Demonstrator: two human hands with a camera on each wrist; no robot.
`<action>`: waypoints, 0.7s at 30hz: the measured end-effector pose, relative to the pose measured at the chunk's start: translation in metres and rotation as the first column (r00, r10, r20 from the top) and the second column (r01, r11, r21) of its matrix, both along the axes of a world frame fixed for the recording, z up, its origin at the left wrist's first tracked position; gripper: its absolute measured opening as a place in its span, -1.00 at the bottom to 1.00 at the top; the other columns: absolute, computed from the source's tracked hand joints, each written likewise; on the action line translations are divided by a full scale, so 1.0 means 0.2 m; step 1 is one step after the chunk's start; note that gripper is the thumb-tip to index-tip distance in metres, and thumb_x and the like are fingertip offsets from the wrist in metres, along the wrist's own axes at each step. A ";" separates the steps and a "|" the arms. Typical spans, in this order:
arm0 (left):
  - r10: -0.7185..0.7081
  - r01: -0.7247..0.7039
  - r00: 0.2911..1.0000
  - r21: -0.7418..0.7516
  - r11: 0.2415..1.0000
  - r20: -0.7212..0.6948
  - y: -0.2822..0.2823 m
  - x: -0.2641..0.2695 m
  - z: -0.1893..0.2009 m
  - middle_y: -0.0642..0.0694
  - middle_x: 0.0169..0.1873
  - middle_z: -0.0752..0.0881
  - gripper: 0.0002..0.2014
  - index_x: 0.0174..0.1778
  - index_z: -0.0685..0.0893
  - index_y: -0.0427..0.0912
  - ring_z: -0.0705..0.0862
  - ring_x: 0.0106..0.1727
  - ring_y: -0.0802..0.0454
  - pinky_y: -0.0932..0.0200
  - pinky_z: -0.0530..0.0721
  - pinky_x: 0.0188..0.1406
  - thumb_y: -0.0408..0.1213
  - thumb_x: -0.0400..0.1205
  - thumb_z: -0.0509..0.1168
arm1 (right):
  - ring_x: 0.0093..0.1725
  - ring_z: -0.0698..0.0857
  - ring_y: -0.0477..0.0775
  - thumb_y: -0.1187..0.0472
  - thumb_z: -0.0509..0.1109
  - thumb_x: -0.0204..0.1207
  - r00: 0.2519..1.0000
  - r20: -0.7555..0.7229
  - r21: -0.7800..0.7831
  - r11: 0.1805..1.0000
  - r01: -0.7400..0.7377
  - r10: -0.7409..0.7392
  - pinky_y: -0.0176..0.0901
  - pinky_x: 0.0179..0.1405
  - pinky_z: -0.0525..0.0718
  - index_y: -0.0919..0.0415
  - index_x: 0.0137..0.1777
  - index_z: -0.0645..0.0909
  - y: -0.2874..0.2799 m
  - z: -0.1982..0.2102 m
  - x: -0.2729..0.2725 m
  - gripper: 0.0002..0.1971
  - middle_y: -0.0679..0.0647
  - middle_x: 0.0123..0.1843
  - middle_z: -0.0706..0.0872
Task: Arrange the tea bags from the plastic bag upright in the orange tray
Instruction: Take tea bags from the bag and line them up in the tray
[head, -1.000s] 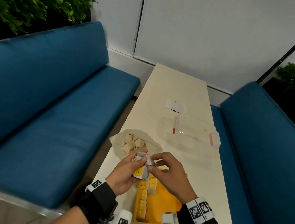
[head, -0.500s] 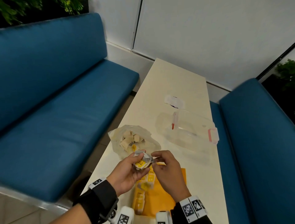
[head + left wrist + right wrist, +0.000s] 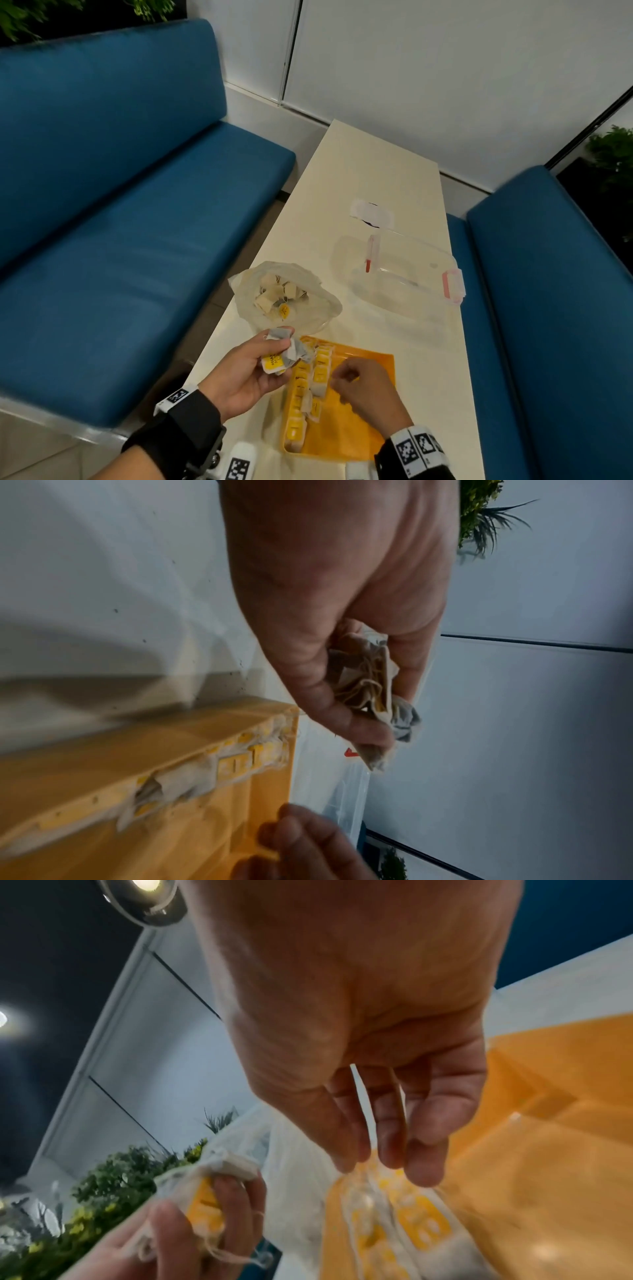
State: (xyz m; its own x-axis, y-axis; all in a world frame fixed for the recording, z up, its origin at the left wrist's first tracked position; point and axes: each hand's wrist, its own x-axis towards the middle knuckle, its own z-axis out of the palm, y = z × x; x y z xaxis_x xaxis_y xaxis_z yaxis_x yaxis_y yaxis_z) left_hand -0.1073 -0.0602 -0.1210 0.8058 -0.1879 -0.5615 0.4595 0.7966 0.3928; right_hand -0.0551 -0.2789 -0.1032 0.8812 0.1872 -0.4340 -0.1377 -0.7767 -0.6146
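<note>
Cream table: left hand clutches tea bags; right hand (grip loose, empty) over orange tray.

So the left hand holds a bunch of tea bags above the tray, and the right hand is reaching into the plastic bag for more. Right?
Not quite. The left hand does hold a bunch of tea bags, but the right hand is not in the plastic bag; it hangs over the orange tray, fingers down toward the row of bags standing there. The head and right wrist views both show this.
</note>
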 end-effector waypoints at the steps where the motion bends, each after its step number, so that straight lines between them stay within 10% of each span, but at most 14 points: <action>1: -0.001 0.001 1.000 0.000 1.000 -0.002 0.01 -0.01 -0.01 -0.38 0.18 0.78 -0.58 0.35 0.70 -0.21 0.76 -0.02 -0.19 0.07 0.84 -0.34 -0.43 0.55 0.45 | -0.43 0.72 -0.11 0.24 0.47 0.46 0.998 -0.053 -0.036 0.999 -0.022 0.020 -0.27 -0.48 0.60 0.06 -0.28 0.72 0.00 -0.03 -0.02 -0.89 -0.04 -0.38 0.76; 14: -0.050 0.052 0.998 0.039 0.998 -0.038 0.01 -0.11 -0.08 -0.40 0.11 0.79 -0.58 0.35 0.68 -0.26 0.74 -0.12 -0.16 0.07 0.83 -0.39 -0.43 0.53 0.45 | -0.09 0.74 -0.14 0.04 0.61 0.33 0.981 -0.066 -0.176 0.965 -0.192 0.183 -0.35 -0.13 0.64 -0.04 0.24 0.70 0.09 -0.20 -0.11 -0.56 -0.16 -0.20 0.70; 21: -0.070 0.073 0.997 0.118 0.990 -0.031 0.02 -0.13 -0.09 -0.35 0.10 0.81 -0.61 0.34 0.71 -0.16 0.77 -0.19 -0.10 0.10 0.80 -0.37 -0.43 0.58 0.44 | -0.13 0.74 -0.18 0.30 0.41 0.46 0.990 0.005 -0.183 0.974 -0.136 0.139 -0.32 -0.10 0.71 -0.09 -0.29 0.65 0.09 -0.22 -0.14 -0.77 -0.12 -0.14 0.80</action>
